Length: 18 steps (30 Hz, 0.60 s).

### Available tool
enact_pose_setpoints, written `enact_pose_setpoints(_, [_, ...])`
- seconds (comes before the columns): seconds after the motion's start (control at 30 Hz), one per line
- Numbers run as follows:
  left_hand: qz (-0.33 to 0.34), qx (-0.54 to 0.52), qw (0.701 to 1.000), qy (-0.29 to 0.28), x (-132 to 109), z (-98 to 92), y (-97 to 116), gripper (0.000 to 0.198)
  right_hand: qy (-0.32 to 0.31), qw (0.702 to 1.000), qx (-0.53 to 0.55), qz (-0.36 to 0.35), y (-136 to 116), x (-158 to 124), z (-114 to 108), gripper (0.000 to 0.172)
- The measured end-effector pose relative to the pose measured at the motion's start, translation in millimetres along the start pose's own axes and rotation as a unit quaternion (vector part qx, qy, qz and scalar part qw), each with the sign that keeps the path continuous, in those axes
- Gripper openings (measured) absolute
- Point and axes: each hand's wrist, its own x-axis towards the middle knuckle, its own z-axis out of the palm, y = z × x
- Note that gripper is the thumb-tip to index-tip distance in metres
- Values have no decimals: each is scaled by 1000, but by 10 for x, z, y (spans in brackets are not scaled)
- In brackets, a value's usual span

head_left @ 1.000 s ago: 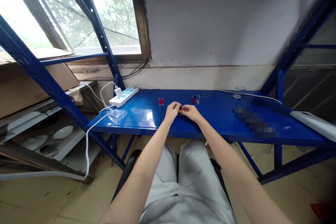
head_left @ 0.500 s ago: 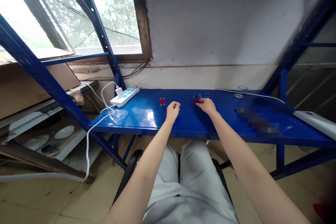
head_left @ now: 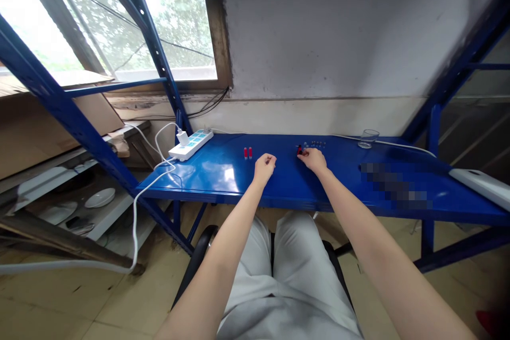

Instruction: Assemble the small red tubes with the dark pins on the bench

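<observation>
Hands (head_left: 263, 169) (head_left: 314, 160) at glossy blue table (head_left: 213, 154), window (head_left: 185, 26), grey wall (head_left: 319, 37)

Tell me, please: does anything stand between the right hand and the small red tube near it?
Nothing visible does: the right hand is at the small red tube, though grip is unclear. The glass cup stands farther right, out of the way.

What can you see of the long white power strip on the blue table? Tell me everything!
The power strip is a long white bar, plastic by its look, with light-blue panels on top. It lies face up and slantwise at the left end of the blue table. One chunky white plug stands in it, toward its near end, with a white cord looping away.
</observation>
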Motion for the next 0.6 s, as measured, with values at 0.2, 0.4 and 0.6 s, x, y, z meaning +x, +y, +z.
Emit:
enact_pose_setpoints(0.2, [1,3,1000,3,8,1,-1,14,4,1000,-9,-3,0,6,23,20])
enact_pose_setpoints(0.4, [-1,12,1000,-1,11,0,-2,14,-17,1000,-16,20,9,38,-47,19])
enact_pose_setpoints(0.6, [-15,4,1000,-4,-2,-2,17,14,-53,997,-11,48,116,97,-86,11])
